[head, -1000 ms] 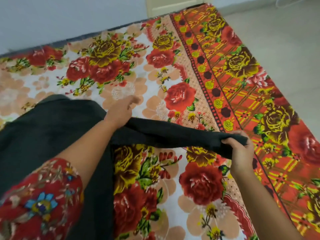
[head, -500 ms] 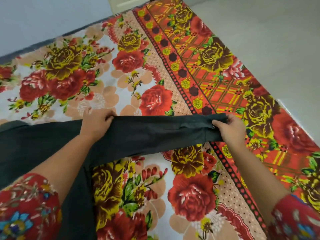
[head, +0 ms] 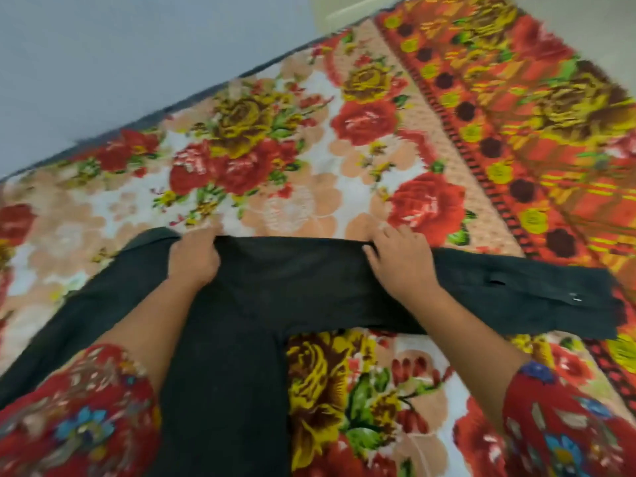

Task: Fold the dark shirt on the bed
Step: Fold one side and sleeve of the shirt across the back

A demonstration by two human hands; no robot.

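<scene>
The dark shirt (head: 247, 325) lies flat on the flowered bed (head: 282, 173). Its body runs down toward me, and one long sleeve stretches to the right, its buttoned cuff (head: 571, 297) resting on the orange border. My left hand (head: 194, 258) grips the shirt's top edge at the shoulder. At the sleeve's upper edge, farther right, my right hand (head: 401, 261) has its fingers curled over the fabric. Both forearms cover parts of the shirt.
The bedspread has red and yellow roses and an orange patterned border (head: 537, 139) on the right. A pale wall (head: 103, 63) runs along the far side of the bed. Grey floor (head: 585, 15) shows at the top right.
The sleeve was held up taut between my hands; now it lies on the bed. My right hand left the cuff and moved inward along the sleeve toward my left hand.
</scene>
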